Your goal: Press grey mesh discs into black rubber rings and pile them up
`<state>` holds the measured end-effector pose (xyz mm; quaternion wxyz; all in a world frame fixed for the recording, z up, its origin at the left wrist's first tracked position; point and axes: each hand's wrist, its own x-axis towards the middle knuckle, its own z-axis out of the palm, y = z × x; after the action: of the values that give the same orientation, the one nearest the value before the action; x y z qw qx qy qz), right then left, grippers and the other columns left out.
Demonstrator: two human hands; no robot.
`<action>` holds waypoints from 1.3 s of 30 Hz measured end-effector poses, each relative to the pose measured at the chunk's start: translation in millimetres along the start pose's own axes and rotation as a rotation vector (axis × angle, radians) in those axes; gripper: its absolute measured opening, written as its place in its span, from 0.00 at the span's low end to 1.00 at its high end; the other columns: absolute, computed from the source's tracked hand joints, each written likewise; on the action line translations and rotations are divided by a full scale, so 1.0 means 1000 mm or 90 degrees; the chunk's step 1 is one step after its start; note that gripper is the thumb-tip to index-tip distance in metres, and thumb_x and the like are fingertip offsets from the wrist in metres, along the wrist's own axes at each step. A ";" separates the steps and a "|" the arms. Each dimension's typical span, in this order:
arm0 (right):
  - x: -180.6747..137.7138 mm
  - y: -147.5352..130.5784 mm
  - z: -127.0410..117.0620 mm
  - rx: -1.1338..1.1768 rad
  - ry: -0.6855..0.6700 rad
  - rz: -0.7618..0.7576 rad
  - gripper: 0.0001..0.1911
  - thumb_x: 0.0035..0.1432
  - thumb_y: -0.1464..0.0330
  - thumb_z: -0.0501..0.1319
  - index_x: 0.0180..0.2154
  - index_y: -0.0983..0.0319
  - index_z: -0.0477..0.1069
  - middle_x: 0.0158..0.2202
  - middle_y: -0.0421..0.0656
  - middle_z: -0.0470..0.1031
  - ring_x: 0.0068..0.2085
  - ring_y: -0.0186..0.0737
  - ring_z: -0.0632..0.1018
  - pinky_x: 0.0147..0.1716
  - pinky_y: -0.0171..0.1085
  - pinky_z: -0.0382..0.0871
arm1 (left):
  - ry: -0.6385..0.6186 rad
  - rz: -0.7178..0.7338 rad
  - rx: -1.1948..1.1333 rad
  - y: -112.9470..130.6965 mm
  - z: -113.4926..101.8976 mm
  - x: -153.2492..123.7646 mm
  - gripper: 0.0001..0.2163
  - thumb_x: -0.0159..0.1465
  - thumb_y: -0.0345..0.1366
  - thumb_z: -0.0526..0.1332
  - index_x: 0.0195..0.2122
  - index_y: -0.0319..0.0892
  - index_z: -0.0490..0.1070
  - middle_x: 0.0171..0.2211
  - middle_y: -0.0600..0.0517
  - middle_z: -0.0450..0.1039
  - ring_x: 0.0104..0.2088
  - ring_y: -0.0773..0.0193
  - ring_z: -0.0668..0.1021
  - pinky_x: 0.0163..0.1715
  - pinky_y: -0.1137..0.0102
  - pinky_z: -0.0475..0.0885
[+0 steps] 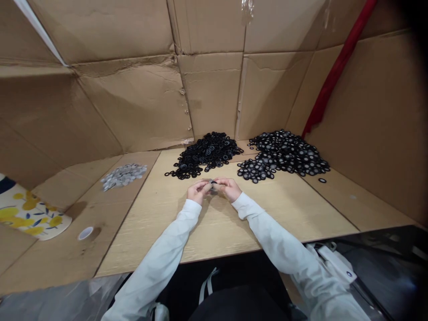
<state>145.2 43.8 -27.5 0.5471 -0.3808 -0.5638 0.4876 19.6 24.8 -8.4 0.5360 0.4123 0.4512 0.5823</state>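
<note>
Above the middle of the wooden board, my left hand (198, 191) and my right hand (230, 189) meet, both with fingers pinched. Between the fingertips is a small black ring (213, 182) with something grey at it, probably a thin disc; the fingers partly cover both. Beyond my hands lies a heap of loose black rings (209, 154). To the right of that, a larger pile holds black rings with grey centres (290, 151). Flat grey-white discs (123, 175) are heaped on the left.
Cardboard walls (214, 89) enclose the table at the back and sides. On the left, a flower-patterned cylinder (36, 214) lies beside a small white round lid or cup (85, 233). One black ring with a pale centre (322, 180) sits apart on the right. Red cloth (334, 80) hangs there.
</note>
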 end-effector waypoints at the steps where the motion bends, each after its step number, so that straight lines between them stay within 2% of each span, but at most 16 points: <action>1: 0.000 0.000 0.000 0.000 -0.003 0.001 0.11 0.33 0.61 0.64 0.18 0.63 0.71 0.30 0.43 0.71 0.38 0.40 0.70 0.44 0.44 0.60 | 0.000 -0.009 -0.004 0.000 0.000 0.000 0.10 0.34 0.31 0.68 0.19 0.35 0.71 0.35 0.47 0.71 0.32 0.62 0.74 0.27 0.72 0.70; 6: -0.001 -0.001 0.001 -0.070 0.042 -0.019 0.08 0.36 0.65 0.62 0.18 0.64 0.70 0.33 0.45 0.69 0.38 0.40 0.69 0.41 0.42 0.61 | -0.005 -0.046 0.004 -0.006 -0.001 0.002 0.10 0.35 0.32 0.67 0.20 0.35 0.72 0.39 0.44 0.70 0.35 0.59 0.73 0.29 0.68 0.70; 9: 0.000 0.001 0.001 -0.135 0.077 -0.035 0.05 0.38 0.68 0.60 0.20 0.64 0.70 0.33 0.45 0.66 0.39 0.40 0.68 0.38 0.40 0.63 | -0.013 -0.023 0.005 -0.010 -0.002 0.003 0.10 0.35 0.31 0.68 0.21 0.36 0.73 0.40 0.44 0.69 0.38 0.57 0.72 0.31 0.70 0.70; 12: 0.000 0.001 0.001 -0.187 0.072 -0.043 0.04 0.39 0.68 0.59 0.21 0.64 0.70 0.33 0.44 0.65 0.38 0.39 0.68 0.36 0.39 0.64 | -0.010 0.008 0.006 -0.010 -0.002 0.001 0.10 0.35 0.31 0.68 0.20 0.36 0.73 0.39 0.45 0.69 0.39 0.57 0.72 0.31 0.71 0.70; 14: 0.000 0.000 0.001 -0.209 0.072 -0.051 0.05 0.39 0.68 0.59 0.21 0.63 0.69 0.33 0.44 0.65 0.38 0.38 0.68 0.36 0.38 0.64 | -0.013 -0.007 -0.004 -0.008 -0.001 0.000 0.09 0.36 0.31 0.68 0.20 0.36 0.72 0.37 0.46 0.70 0.37 0.59 0.72 0.31 0.70 0.69; 16: -0.001 -0.003 0.002 -0.213 0.074 -0.058 0.05 0.40 0.67 0.58 0.21 0.63 0.69 0.33 0.43 0.64 0.38 0.38 0.68 0.36 0.38 0.64 | -0.031 -0.072 -0.039 -0.005 0.001 -0.002 0.10 0.38 0.33 0.67 0.22 0.36 0.72 0.32 0.46 0.71 0.33 0.61 0.73 0.31 0.68 0.69; 18: -0.002 -0.005 0.003 -0.199 0.068 -0.059 0.06 0.42 0.66 0.57 0.22 0.63 0.68 0.34 0.43 0.63 0.39 0.37 0.68 0.36 0.38 0.63 | -0.073 -0.181 -0.094 -0.001 0.003 -0.005 0.10 0.44 0.38 0.65 0.25 0.36 0.72 0.28 0.47 0.71 0.29 0.63 0.73 0.32 0.66 0.69; 21: -0.005 -0.007 0.006 -0.174 0.042 -0.053 0.06 0.44 0.66 0.56 0.23 0.63 0.67 0.37 0.44 0.62 0.39 0.37 0.68 0.37 0.37 0.63 | -0.143 -0.325 -0.187 0.003 0.006 -0.008 0.12 0.51 0.42 0.58 0.27 0.37 0.70 0.28 0.46 0.71 0.29 0.64 0.73 0.33 0.66 0.69; 23: -0.007 -0.006 0.008 -0.181 0.030 -0.054 0.06 0.44 0.66 0.56 0.23 0.62 0.67 0.38 0.43 0.61 0.40 0.37 0.67 0.39 0.38 0.62 | -0.175 -0.368 -0.235 0.004 0.007 -0.009 0.12 0.54 0.42 0.55 0.28 0.37 0.70 0.29 0.46 0.71 0.30 0.65 0.73 0.33 0.68 0.69; 26: -0.009 -0.006 0.009 -0.245 0.041 -0.088 0.05 0.46 0.67 0.56 0.25 0.61 0.67 0.38 0.43 0.61 0.42 0.39 0.65 0.42 0.40 0.60 | -0.196 -0.375 -0.267 0.002 0.007 -0.010 0.12 0.55 0.41 0.55 0.31 0.38 0.69 0.29 0.48 0.70 0.30 0.67 0.73 0.33 0.71 0.69; 30: -0.013 -0.012 0.010 -0.380 0.068 -0.164 0.05 0.48 0.68 0.54 0.29 0.59 0.67 0.39 0.44 0.60 0.43 0.42 0.61 0.44 0.43 0.56 | -0.164 -0.356 -0.248 -0.003 0.010 -0.010 0.13 0.53 0.44 0.56 0.32 0.41 0.69 0.29 0.50 0.70 0.30 0.68 0.72 0.34 0.71 0.69; 34: -0.017 -0.020 0.012 -0.511 0.088 -0.193 0.06 0.50 0.69 0.53 0.31 0.59 0.67 0.41 0.45 0.59 0.42 0.44 0.60 0.41 0.45 0.55 | -0.113 -0.334 -0.226 -0.006 0.013 -0.010 0.15 0.51 0.48 0.57 0.33 0.44 0.69 0.30 0.52 0.69 0.30 0.70 0.72 0.33 0.74 0.69; 39: -0.020 -0.023 0.011 -0.692 0.061 -0.275 0.09 0.49 0.73 0.51 0.33 0.60 0.67 0.44 0.48 0.58 0.43 0.46 0.57 0.39 0.44 0.53 | -0.033 -0.317 -0.218 -0.007 0.012 -0.007 0.12 0.47 0.43 0.62 0.29 0.42 0.69 0.27 0.54 0.69 0.26 0.73 0.71 0.29 0.77 0.69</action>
<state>138.7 18.3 -9.6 0.3851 -0.5045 -0.7726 -0.0120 33.2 18.6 -12.3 0.7356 0.2072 0.4198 0.4896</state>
